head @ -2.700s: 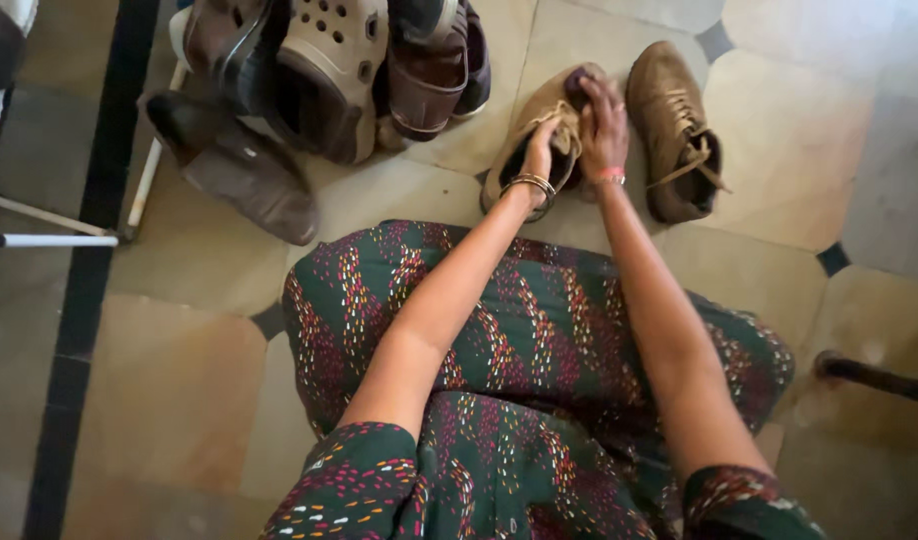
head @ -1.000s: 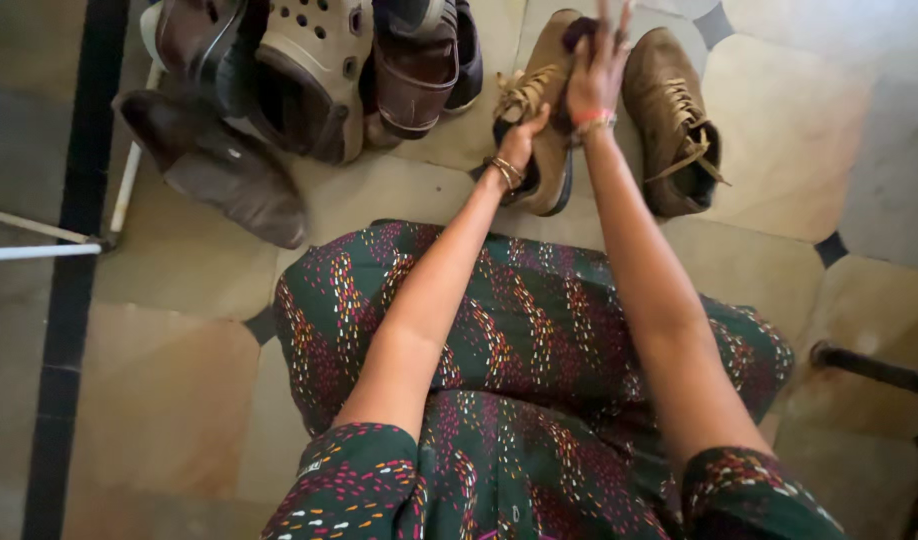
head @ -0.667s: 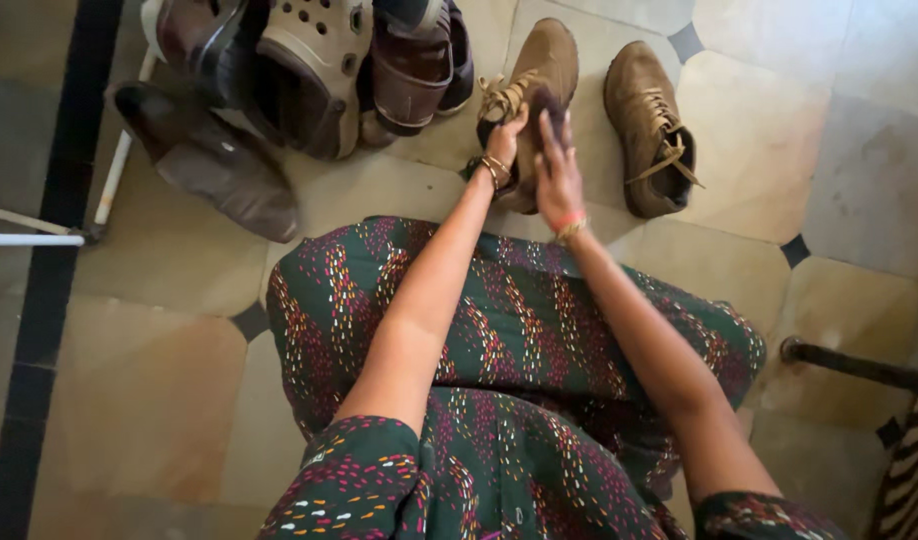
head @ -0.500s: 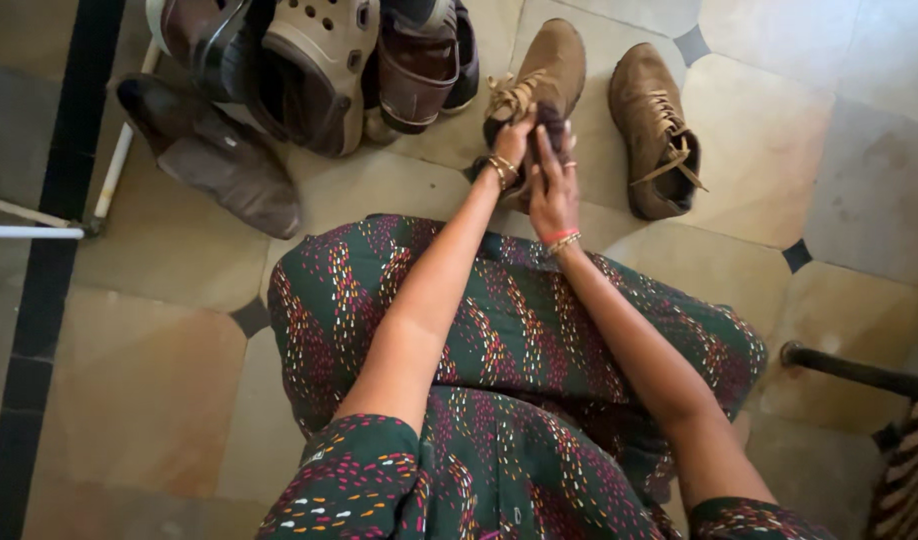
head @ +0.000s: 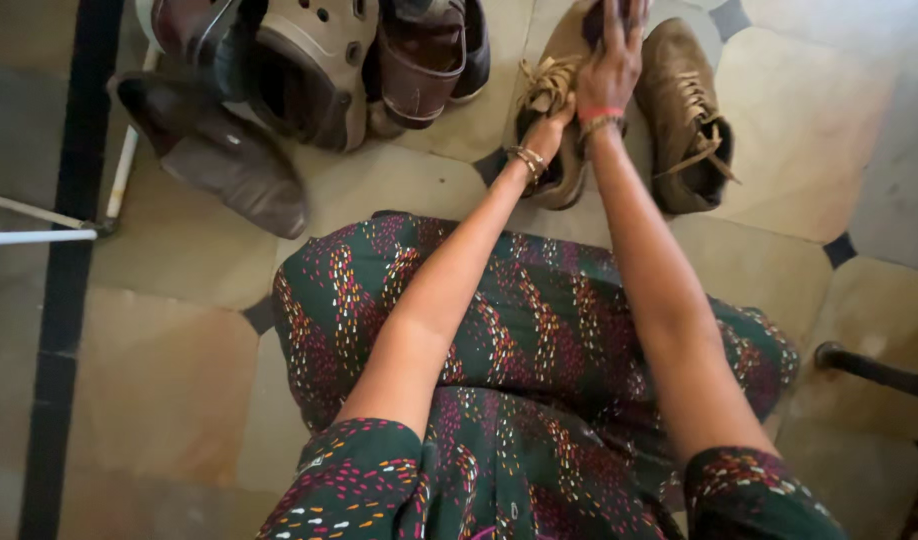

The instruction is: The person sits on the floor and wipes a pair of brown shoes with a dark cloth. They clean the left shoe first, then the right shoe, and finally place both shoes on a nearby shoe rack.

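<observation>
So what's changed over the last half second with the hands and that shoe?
The right hand slid the dark cloth from near the heel up to the toe. The left hand still grips the tan shoe by its opening. The other shoe hasn't moved.

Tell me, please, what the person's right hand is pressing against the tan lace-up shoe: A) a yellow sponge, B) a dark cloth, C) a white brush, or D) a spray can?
B: the right hand presses a small dark cloth onto the toe end of the tan shoe, while the left hand steadies that shoe near its laces.
</observation>
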